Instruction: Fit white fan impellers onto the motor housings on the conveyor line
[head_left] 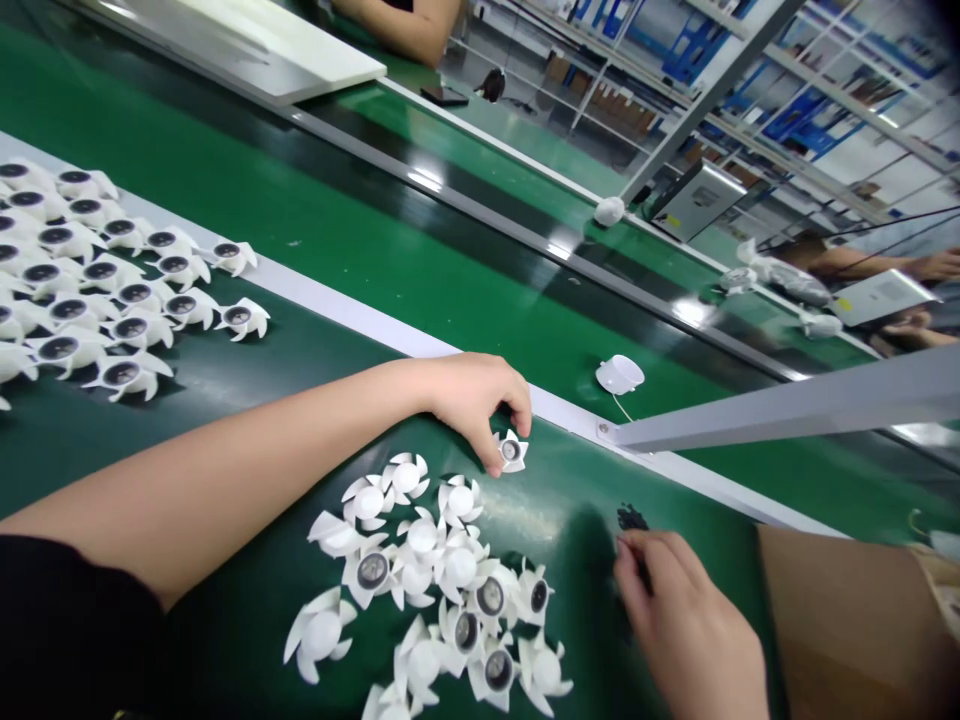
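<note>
A green conveyor belt is stretching diagonally across the view, edged by a white rail. A grey metal bar is reaching in from the right to meet the rail, near a white cup-shaped fitting that is lying on the belt with a thin cord, and a cardboard box is sitting in the lower right corner. Beyond the belt, a co-worker's forearm is resting near a white board, and storage shelves are standing behind.

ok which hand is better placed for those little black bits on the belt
Probably the right hand: it sits right beside the black bits, while the left hand is farther off, pinching a white plastic fan.
</note>
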